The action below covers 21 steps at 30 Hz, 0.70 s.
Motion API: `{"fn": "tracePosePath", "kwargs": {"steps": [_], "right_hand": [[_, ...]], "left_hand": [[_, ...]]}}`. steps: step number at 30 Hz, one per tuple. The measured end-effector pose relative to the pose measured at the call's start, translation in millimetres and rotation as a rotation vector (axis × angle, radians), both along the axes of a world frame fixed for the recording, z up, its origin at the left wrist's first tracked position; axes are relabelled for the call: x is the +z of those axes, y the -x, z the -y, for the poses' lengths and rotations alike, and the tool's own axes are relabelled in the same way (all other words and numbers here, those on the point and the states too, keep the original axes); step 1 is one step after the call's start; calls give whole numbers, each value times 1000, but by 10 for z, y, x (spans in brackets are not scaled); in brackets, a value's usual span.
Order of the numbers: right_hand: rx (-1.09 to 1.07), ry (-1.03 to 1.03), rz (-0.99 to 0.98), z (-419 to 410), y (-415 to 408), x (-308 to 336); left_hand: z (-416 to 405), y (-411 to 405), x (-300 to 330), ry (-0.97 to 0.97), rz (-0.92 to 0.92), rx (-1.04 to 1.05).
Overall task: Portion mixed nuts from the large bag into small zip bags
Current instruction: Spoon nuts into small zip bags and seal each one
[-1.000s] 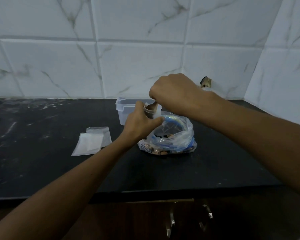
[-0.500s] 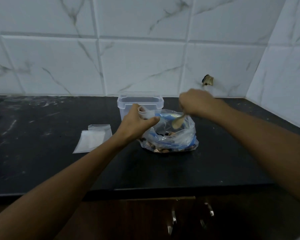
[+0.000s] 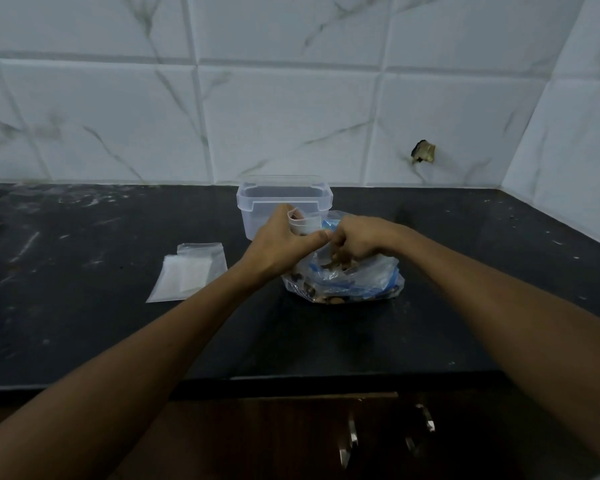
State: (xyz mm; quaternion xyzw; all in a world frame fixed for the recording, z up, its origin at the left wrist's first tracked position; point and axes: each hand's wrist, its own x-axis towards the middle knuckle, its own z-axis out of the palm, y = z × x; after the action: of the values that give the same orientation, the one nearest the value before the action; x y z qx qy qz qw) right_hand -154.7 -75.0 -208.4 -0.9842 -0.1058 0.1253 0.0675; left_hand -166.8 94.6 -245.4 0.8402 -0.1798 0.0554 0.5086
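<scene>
The large clear bag of mixed nuts, with blue print, sits on the black counter at the middle. My left hand grips a small zip bag upright, its mouth open, just above the large bag's left side. My right hand is down in the large bag's mouth, fingers curled round a spoon whose bowl lies among the nuts. The spoon's handle is hidden inside the fist.
A clear plastic container stands open right behind the hands, against the tiled wall. Two flat small zip bags lie on the counter to the left. Cabinet handles show below the counter's front edge.
My right hand has come down from above the small zip bag and moved into the large bag with the spoon. My left hand kept hold of the small bag.
</scene>
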Motion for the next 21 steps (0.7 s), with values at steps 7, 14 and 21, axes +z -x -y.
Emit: {"fn": "tracePosePath", "kwargs": {"steps": [7, 14, 21], "right_hand": [[-214, -292, -151, 131, -45, 80], [-367, -373, -140, 302, 25, 333], [-436, -467, -111, 569, 49, 570]], "left_hand": [[-14, 1, -1, -39, 44, 66], [-15, 0, -16, -34, 2, 79], [66, 85, 49, -114, 69, 134]]}}
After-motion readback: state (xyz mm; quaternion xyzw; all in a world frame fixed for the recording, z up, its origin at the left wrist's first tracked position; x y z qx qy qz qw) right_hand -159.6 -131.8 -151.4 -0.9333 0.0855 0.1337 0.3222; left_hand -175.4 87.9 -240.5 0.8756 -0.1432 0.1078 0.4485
